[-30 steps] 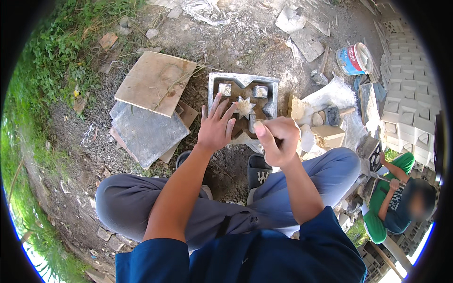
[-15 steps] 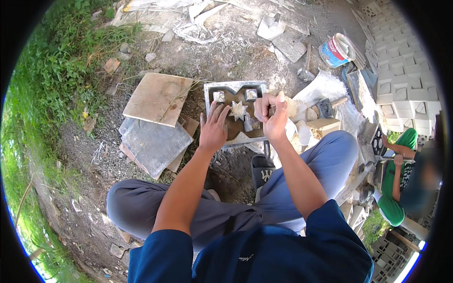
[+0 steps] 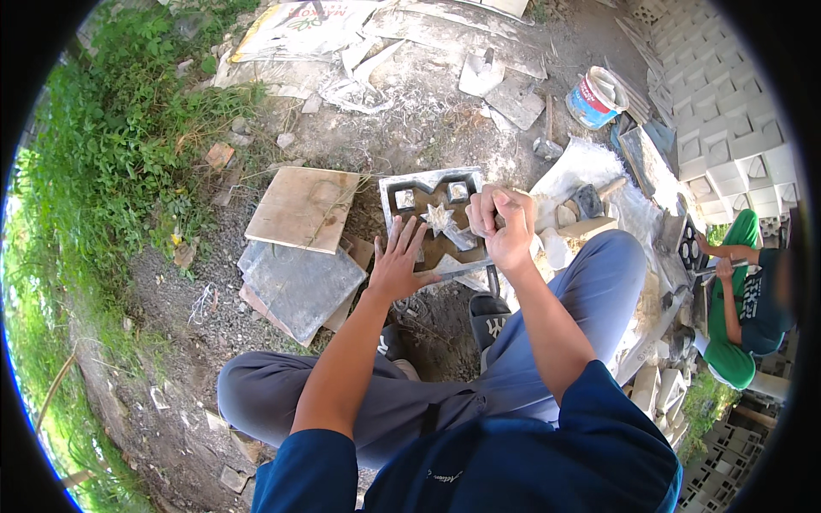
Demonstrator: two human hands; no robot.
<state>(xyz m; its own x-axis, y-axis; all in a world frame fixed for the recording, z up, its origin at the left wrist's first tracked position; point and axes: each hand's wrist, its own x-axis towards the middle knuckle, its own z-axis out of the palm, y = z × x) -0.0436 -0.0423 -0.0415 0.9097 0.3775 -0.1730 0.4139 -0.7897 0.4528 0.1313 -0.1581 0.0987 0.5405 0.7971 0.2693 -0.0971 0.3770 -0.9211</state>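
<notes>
A rectangular grey mould (image 3: 419,179) lies on the ground in front of me. A star-shaped piece (image 3: 440,219) stands in its middle, with small square blocks (image 3: 404,200) at its far corners. My left hand (image 3: 398,267) is open, fingers spread, over the mould's near left corner. Above the right side of the mould, my right hand (image 3: 506,224) is curled into a fist; its fingers hide what they hold, if anything. A pale grey block (image 3: 464,239) sits in the mould beside that fist. A dark handle (image 3: 493,280) sticks out at the near right corner.
Flat boards (image 3: 304,291) are stacked left of the mould. Stones and a pale sack (image 3: 560,178) lie to the right. A paint bucket (image 3: 596,98) stands farther back. A stack of pale blocks (image 3: 727,111) and a seated person (image 3: 737,295) are at the right.
My view has shifted, so the scene sits lower in it. My left hand has drawn toward the mould's near edge with its fingers spread wider. My right hand has curled into a tighter fist.
</notes>
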